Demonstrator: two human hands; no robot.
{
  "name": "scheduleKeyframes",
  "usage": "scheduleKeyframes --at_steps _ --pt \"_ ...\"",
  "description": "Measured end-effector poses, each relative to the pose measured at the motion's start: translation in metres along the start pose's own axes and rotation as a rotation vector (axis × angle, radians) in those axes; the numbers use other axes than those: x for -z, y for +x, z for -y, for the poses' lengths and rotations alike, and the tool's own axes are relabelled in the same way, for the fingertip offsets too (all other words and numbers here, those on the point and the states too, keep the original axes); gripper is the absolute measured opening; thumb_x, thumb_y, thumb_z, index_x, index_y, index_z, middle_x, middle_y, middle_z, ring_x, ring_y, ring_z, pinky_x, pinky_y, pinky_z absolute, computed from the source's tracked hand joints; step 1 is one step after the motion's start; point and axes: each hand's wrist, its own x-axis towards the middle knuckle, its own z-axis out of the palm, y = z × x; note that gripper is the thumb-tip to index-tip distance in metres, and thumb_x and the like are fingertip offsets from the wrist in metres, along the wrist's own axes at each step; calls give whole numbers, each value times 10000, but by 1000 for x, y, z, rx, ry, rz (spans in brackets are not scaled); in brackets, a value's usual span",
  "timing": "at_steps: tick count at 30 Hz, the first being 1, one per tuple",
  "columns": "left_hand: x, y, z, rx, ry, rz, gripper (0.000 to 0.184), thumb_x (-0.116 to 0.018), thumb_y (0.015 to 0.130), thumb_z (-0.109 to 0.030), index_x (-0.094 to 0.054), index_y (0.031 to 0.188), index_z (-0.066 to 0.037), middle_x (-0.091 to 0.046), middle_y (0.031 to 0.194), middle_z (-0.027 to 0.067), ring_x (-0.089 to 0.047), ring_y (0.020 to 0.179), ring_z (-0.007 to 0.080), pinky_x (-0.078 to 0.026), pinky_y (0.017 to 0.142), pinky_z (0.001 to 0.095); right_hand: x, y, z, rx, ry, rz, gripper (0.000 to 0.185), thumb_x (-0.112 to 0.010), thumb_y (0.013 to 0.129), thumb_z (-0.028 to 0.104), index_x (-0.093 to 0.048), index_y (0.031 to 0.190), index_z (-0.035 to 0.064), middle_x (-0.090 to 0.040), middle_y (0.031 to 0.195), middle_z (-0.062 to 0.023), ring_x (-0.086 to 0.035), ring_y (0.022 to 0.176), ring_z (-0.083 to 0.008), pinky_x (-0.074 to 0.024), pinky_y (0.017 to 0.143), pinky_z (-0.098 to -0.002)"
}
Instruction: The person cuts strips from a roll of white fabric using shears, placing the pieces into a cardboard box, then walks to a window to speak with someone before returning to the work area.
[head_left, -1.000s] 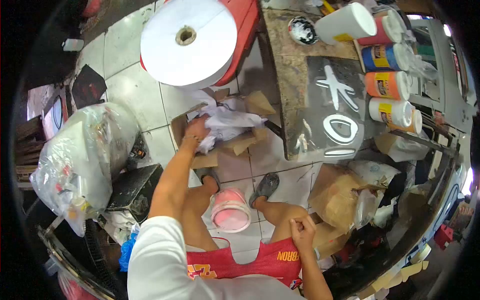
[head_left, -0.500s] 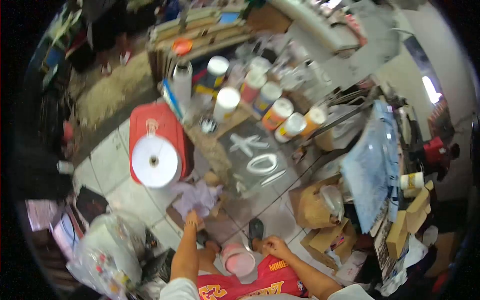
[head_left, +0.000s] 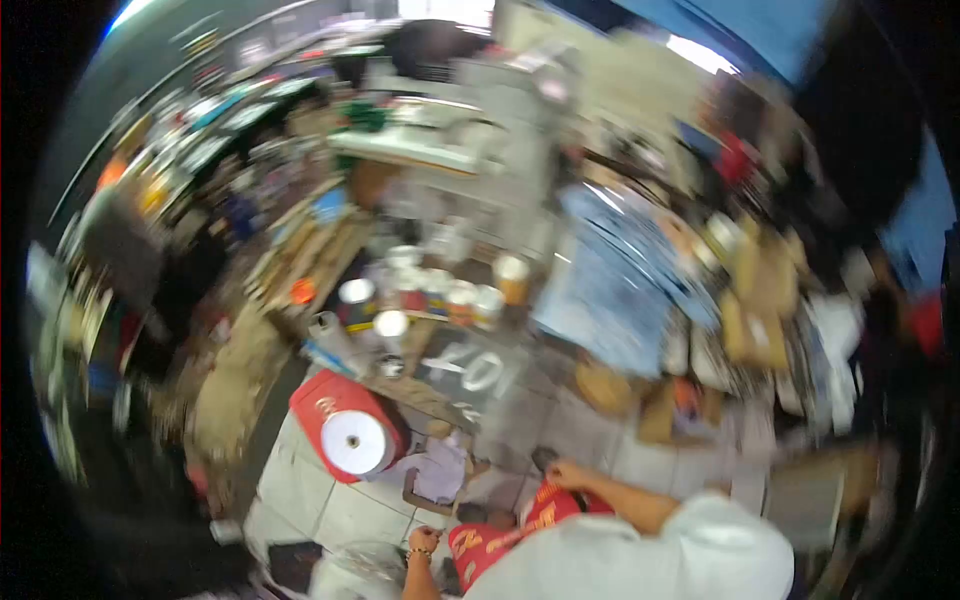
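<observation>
My left hand [head_left: 424, 541], with a bracelet at the wrist, is low in the view beside my red shorts [head_left: 480, 548]. It is apart from the pale purple cloth [head_left: 440, 468], which lies crumpled over a box on the floor. My right hand [head_left: 566, 476] rests by my knee, its fingers blurred. Left of the cloth, a white round disc [head_left: 354, 428] with a hole in its middle sits on a red container [head_left: 312, 402]. Beyond it lies a dark board [head_left: 447, 385] with white marks.
Several tubs with white lids [head_left: 391, 324] stand behind the board. Light blue sheets [head_left: 610, 290] lean at the right, near cardboard boxes [head_left: 757, 325]. Wooden slats [head_left: 310, 240] are stacked on the left. A clear plastic bag [head_left: 355, 572] is at the bottom edge.
The view has swung up and to the right, showing more of the room. My left hand has come away from the purple cloth, back toward my body. My right hand stays near my knee.
</observation>
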Motion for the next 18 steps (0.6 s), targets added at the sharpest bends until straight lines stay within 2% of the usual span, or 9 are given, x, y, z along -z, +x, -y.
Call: scheduleKeyframes --at_steps 1,2,3,5,6,10,13,15,18 --pt "10 0 12 112 -92 51 320 -749 788 -302 -693 935 -24 -726 807 113 -710 736 234 -563 674 379 8 -2 14 -12 51 42 280 -628 860 318 -676 957 59 -688 911 -179 -663 840 -329 -512 744 -434" --pt "25 -16 1 153 -282 117 308 -700 844 -267 -617 962 6 -703 793 134 -691 661 248 -548 553 397 12 -7 31 -51 172 14 280 -635 849 332 -680 948 73 -693 905 -168 -667 844 -343 -512 722 -454" --pt "39 -26 -1 129 -188 185 308 -700 844 -267 -617 962 6 -703 793 134 -691 661 248 -548 553 397 10 -3 35 -83 79 -12 265 -651 834 330 -684 953 95 -696 902 -156 -669 845 -332 -513 724 -456" --pt "59 -32 -8 292 -529 267 312 -625 897 -220 -526 1075 16 -688 846 169 -666 617 282 -520 479 402 16 -6 56 -85 131 -115 268 -664 815 318 -688 967 99 -703 890 -142 -677 842 -316 -522 737 -441" --pt "65 -32 -11 235 -406 324 402 -574 910 -212 -445 1177 59 -676 926 230 -659 656 301 -526 512 403 15 -5 59 -96 134 -131 267 -665 810 307 -688 970 95 -705 887 -138 -678 838 -313 -524 739 -435" --pt "73 -1 7 212 -197 448 452 -505 921 -296 -477 1164 84 -686 906 215 -667 769 297 -544 634 437 44 -40 82 -97 219 -277 260 -660 808 281 -687 972 81 -708 879 -138 -679 829 -316 -524 732 -432" --pt "78 37 -21 68 74 496 469 -511 930 -352 -529 1121 76 -692 905 202 -672 785 281 -545 635 426 49 -69 67 -152 256 -321 248 -654 809 255 -685 971 70 -707 881 -137 -679 835 -309 -523 734 -421" --pt "80 63 -55 65 78 525 475 -516 930 -367 -540 1108 73 -693 900 202 -672 775 278 -545 629 422 59 -91 60 -254 316 -362 240 -655 813 250 -682 960 61 -706 895 -131 -676 842 -300 -521 744 -409" --pt "80 88 -103 129 -41 501 497 -531 930 -412 -574 1068 64 -696 884 201 -675 742 271 -547 612 408 81 -127 49 -244 355 -449 228 -659 815 251 -682 947 65 -704 912 -121 -672 847 -288 -519 752 -401"
